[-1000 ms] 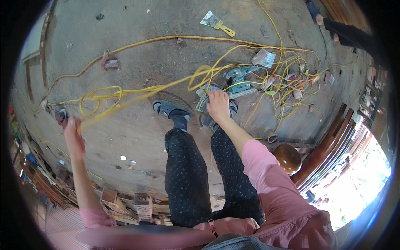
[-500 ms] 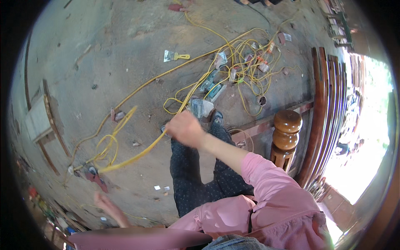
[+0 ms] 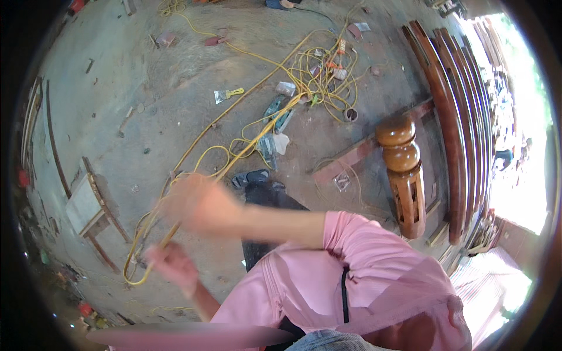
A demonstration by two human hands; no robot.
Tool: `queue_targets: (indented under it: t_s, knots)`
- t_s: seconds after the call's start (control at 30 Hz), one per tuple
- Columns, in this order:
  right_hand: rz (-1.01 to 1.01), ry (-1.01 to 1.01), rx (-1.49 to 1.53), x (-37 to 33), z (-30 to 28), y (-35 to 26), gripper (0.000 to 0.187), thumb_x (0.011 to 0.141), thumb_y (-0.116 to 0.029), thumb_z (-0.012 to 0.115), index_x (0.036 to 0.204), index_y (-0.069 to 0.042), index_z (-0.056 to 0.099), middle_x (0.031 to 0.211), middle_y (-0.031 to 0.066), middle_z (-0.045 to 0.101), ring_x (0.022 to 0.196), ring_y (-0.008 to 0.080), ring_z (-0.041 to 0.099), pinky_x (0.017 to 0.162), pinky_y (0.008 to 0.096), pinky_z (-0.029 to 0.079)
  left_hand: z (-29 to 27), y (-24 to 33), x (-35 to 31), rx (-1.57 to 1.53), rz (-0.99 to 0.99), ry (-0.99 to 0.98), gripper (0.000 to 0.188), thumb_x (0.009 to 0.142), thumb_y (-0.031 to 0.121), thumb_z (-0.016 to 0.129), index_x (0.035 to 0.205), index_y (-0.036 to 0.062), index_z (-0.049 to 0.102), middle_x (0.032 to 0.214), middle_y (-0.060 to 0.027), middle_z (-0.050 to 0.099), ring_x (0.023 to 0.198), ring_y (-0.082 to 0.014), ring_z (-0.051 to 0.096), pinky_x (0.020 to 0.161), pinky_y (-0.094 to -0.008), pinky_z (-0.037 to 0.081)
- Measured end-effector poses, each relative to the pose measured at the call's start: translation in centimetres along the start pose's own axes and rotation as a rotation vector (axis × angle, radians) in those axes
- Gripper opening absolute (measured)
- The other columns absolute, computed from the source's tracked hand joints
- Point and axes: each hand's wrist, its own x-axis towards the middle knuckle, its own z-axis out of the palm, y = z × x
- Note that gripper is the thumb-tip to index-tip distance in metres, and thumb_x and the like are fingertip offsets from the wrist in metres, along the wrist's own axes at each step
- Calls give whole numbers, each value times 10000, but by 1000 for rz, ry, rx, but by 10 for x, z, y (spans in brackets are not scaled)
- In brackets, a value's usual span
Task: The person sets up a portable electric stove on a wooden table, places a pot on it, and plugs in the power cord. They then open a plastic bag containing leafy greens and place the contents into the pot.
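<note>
A long yellow cable runs from a tangled heap on the floor to my hands. My right hand, blurred by motion, is closed around the strands at lower left of centre. Just below it, my left hand has its fingers curled on a length of the same cable. A loop of cable hangs to the left of both hands. Beyond them, among the strands, lie a teal tool and a crumpled clear plastic wrapper.
A scraper with a yellow handle lies on the concrete floor. At right stand a turned, varnished wooden post and several long dark wooden rails. A pale board with wooden strips is at left. A ring-shaped roll sits beside the heap.
My right hand has swung left and down with the cable. My left hand, earlier apart from the cable, has risen to it. The view has shifted, and the cable's loop now hangs nearer my hands.
</note>
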Motion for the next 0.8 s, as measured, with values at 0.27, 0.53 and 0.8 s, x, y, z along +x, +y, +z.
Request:
queue_targets:
  t_s: [0.27, 0.53, 0.8]
  knots:
    - [84, -373, -326, -116, -52, 37, 281, 815, -225, 619, 1088, -181, 668, 974, 48, 592, 1033, 225, 538, 845, 376, 427, 35, 115, -102, -689, 275, -702, 288, 990, 212, 413, 717, 136, 465, 510, 43, 326, 373, -38, 245, 397, -228, 143]
    - [4, -64, -97, -165, -48, -18, 175, 835, -278, 614, 881, -110, 621, 786, 37, 607, 868, 238, 604, 750, 380, 468, 47, 139, -149, -786, 378, -852, 175, 974, 183, 452, 865, 83, 545, 568, 47, 411, 406, -26, 296, 377, -215, 202]
    - [-275, 359, 26, -153, -94, -131, 138, 712, -230, 645, 754, -116, 578, 760, 35, 599, 774, 213, 621, 636, 368, 494, 84, -30, -155, 897, 104, -817, 322, 865, 339, 631, 952, 36, 695, 877, 9, 551, 777, -170, 517, 731, -355, 467]
